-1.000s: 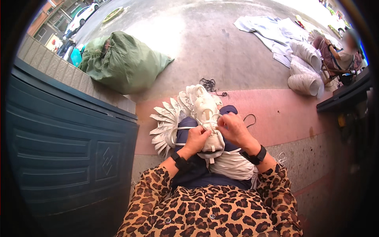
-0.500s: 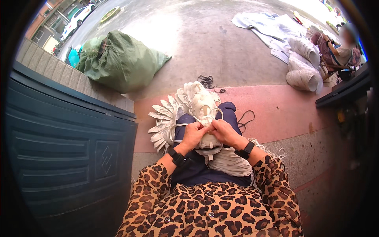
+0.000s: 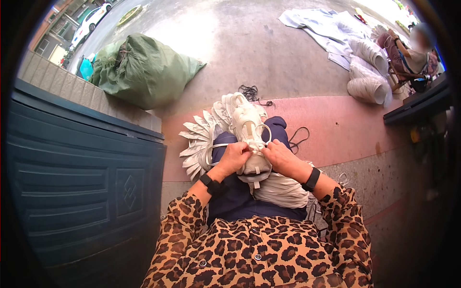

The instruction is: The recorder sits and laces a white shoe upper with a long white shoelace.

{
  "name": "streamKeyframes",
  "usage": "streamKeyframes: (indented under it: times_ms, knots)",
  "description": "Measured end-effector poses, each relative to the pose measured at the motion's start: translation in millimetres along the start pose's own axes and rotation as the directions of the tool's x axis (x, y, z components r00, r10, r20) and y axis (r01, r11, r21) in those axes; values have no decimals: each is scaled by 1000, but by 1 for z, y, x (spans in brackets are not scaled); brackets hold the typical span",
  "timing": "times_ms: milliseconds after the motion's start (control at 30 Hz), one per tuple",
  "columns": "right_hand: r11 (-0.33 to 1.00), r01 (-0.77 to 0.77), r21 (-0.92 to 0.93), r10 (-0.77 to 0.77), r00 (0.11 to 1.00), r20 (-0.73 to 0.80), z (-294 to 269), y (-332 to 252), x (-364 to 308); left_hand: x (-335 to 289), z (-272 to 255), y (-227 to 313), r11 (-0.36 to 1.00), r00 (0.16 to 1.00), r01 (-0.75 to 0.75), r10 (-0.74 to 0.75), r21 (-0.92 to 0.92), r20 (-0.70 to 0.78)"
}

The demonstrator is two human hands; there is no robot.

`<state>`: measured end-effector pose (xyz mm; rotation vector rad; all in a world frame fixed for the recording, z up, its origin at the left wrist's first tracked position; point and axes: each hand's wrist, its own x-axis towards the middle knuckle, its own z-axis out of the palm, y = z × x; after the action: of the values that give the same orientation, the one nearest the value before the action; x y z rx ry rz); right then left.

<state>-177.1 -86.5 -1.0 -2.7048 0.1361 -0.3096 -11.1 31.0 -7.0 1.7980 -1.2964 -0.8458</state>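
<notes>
At eight o'clock on the cream sneaker [image 3: 246, 116], the left hand [image 3: 236, 157] pinches its white lace [image 3: 257, 145]. The right hand [image 3: 282, 157], at four o'clock, pinches it too.

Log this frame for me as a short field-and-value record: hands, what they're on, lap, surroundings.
Left hand: fingertips pinched at the white lace
Right hand: thumb and finger appear to pinch the same lace, opposite
Workpiece: pale shoe between the hands, heel toward the wearer
Lap: bundle of pale strands below the right forearm
Beside left knee: fanned pale pieces
Ground ahead: tangled black cords; green sack, ahead-left
Far right: seated person
</notes>
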Motion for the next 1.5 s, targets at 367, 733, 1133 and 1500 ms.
streamKeyframes:
  times_ms: [367, 733, 1133, 1500]
  knots:
    - [989, -150, 3, 150, 988, -28, 6, 6, -4, -1, -2, 1, 988, 987, 146, -149, -50, -64]
    - [-311, 830, 462, 927, 373, -45, -99, 79, -249, -104, -244, -124, 245, 693, -360, -576, -900, -433]
    - [19, 117, 993, 995, 97, -31, -70, 113, -219, -97, -254, -59, 526, 671, -79, -600, -847, -436]
    - [883, -237, 405, 274, 961, -35, -6, 0, 22, -50, -69, -26, 694, 818, 439, -572, -571, -66]
